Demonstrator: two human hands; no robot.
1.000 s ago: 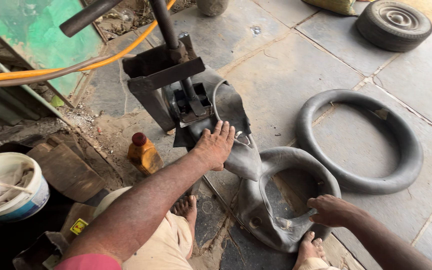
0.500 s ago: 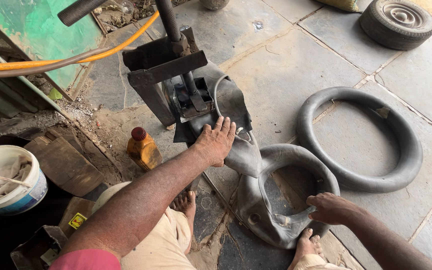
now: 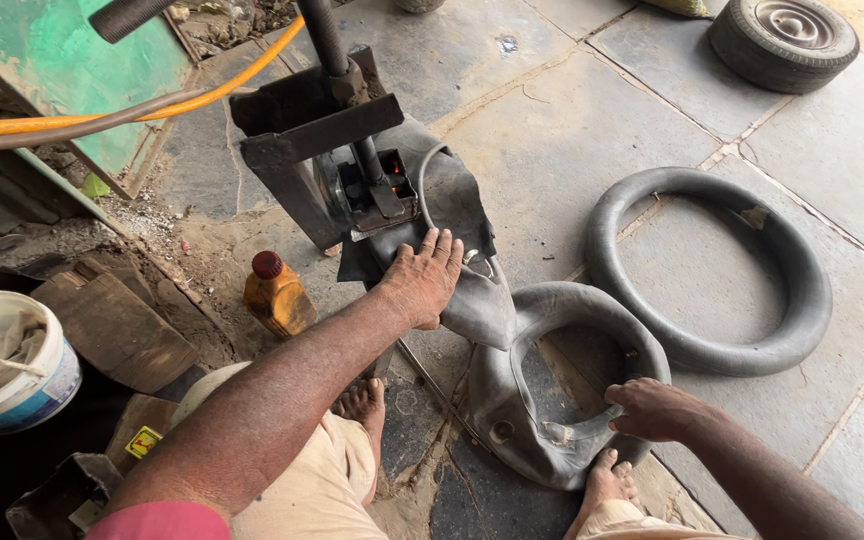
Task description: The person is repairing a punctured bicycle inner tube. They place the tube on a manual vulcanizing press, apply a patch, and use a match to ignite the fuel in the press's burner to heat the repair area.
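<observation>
Two hands were at work on one deflated grey inner tube [image 3: 512,400], which lay on the stone floor [image 3: 572,130] with its loop nearest the person's feet and its slack end drawn up and away into the black screw press [image 3: 337,150]. The tube's long axis therefore ran from the lower right toward the upper left, straight out from the person.

The left hand [image 3: 420,282] was the nearer to the press. It lay palm down, fingers spread flat, on the folded rubber just below the clamp plate; it pressed rather than gripped. The clamped portion lay directly ahead of its fingertips, touching or very nearly so.

The right hand [image 3: 657,408] rested on the loop's near right rim, fingers curled over the edge; whether they closed fully round the rubber could not be told.

A second, inflated tube [image 3: 802,300] lay apart to the right, a wheel [image 3: 782,40] beyond it. An amber bottle with a red cap [image 3: 277,295] stood just left of the left forearm, and a white bucket [image 3: 12,380] further left.
</observation>
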